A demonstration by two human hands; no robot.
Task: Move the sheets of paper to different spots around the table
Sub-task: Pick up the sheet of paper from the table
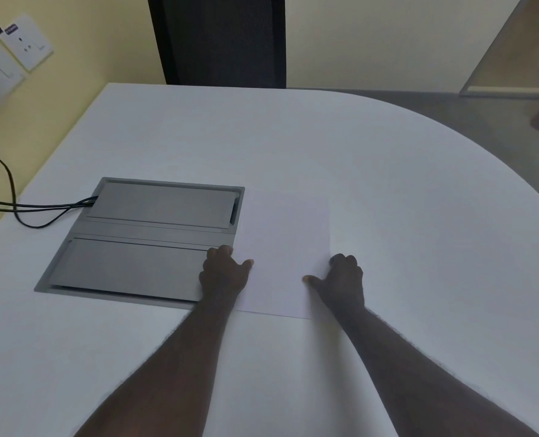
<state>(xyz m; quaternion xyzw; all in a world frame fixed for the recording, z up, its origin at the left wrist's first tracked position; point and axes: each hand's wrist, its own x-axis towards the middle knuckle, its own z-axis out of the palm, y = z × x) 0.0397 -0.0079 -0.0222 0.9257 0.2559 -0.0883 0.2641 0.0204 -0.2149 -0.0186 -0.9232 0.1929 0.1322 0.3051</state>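
Note:
A white sheet of paper (285, 244) lies flat on the white table (388, 184), just right of the grey cable box. My left hand (224, 272) rests at the sheet's left edge, fingers curled and thumb lying on the paper. At the right edge, my right hand (340, 280) has its fingers curled under the edge and its thumb stretched onto the sheet. Whether more than one sheet is stacked here cannot be told.
A grey recessed cable box (148, 238) with two lids sits left of the paper, black cables (25, 209) running from it off the left table edge. Wall sockets (12, 55) at far left. A dark chair back (220, 39) stands behind the table.

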